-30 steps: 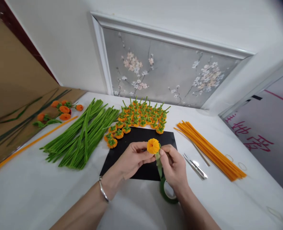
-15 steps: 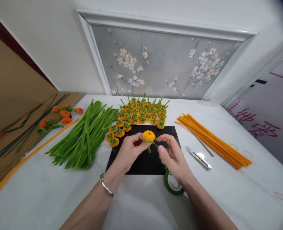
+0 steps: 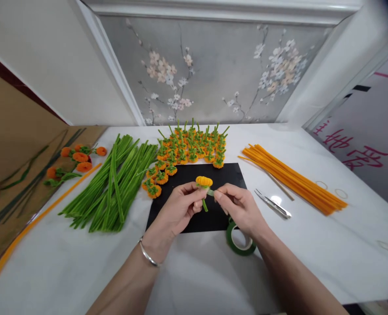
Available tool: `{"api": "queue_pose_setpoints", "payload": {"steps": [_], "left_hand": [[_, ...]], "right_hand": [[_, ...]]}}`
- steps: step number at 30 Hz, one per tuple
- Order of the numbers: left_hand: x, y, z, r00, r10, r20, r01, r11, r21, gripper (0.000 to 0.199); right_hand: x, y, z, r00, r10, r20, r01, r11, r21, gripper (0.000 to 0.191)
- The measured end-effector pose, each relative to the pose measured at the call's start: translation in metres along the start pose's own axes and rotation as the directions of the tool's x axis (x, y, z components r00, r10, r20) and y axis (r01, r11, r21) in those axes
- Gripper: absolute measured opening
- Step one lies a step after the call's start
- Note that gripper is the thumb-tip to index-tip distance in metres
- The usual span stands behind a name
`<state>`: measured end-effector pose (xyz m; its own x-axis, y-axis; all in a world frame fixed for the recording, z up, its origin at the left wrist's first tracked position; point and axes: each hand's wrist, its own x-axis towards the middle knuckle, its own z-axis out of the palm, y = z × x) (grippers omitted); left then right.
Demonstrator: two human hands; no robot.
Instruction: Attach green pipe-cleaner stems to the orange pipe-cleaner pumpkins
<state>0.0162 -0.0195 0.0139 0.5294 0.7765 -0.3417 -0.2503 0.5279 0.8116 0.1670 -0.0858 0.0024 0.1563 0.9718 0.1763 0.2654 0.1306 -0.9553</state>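
My left hand (image 3: 184,205) pinches a small orange pipe-cleaner pumpkin (image 3: 204,181) just under its body, its short green stem (image 3: 205,204) pointing down. A strip of pale green floral tape (image 3: 210,192) runs from beneath the pumpkin to my right hand (image 3: 236,204), whose thumb and forefinger are closed on it. The green tape roll (image 3: 241,248) lies on the table by my right wrist. Under both hands is a black mat (image 3: 194,224). Behind it stand several finished-looking orange pumpkins (image 3: 190,146) with green stems pointing up.
Green pipe cleaners (image 3: 111,188) lie in a pile at left, orange ones (image 3: 292,177) in a bundle at right. Tweezers (image 3: 273,204) rest beside the mat. Orange flowers (image 3: 82,162) and a long orange pipe cleaner (image 3: 43,223) are at far left. A framed floral panel (image 3: 213,74) backs the table.
The pumpkin has tipped so its side faces me. My right fingers have closed on the tape strip, now spread flat near the pumpkin. The camera view has shifted slightly.
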Motion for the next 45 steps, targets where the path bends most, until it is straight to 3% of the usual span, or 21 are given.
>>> {"api": "queue_pose_setpoints", "payload": {"steps": [3,12,26,37,42,45], "left_hand": [[0.0,-0.002,0.001,0.999,0.036,-0.028,-0.036,0.999,0.015,0.016],[0.003,-0.003,0.0,0.99,0.054,-0.132,-0.048,0.998,0.047,0.022],[-0.002,-0.006,0.007,0.988,0.135,-0.079,-0.122,0.981,0.148,0.024],[-0.006,-0.005,0.014,0.986,0.163,-0.042,-0.149,0.961,0.234,0.023],[-0.007,-0.002,0.014,0.983,0.178,-0.054,-0.151,0.935,0.321,0.015],[-0.006,-0.002,0.011,0.969,0.232,-0.081,-0.188,0.91,0.37,0.016]], "right_hand": [[0.0,-0.001,-0.002,0.999,0.035,0.016,-0.036,0.998,0.043,0.029],[-0.002,-0.003,-0.002,0.997,-0.063,-0.035,0.059,0.994,-0.092,0.026],[-0.002,-0.002,0.004,0.994,-0.1,-0.049,0.094,0.99,-0.105,0.024],[0.0,0.005,0.002,0.998,0.04,-0.048,-0.045,0.993,-0.108,0.026],[0.0,0.007,-0.001,0.999,0.036,-0.033,-0.041,0.988,-0.152,0.026],[0.0,0.007,-0.002,0.999,-0.039,-0.016,0.037,0.996,-0.082,0.017]]}}
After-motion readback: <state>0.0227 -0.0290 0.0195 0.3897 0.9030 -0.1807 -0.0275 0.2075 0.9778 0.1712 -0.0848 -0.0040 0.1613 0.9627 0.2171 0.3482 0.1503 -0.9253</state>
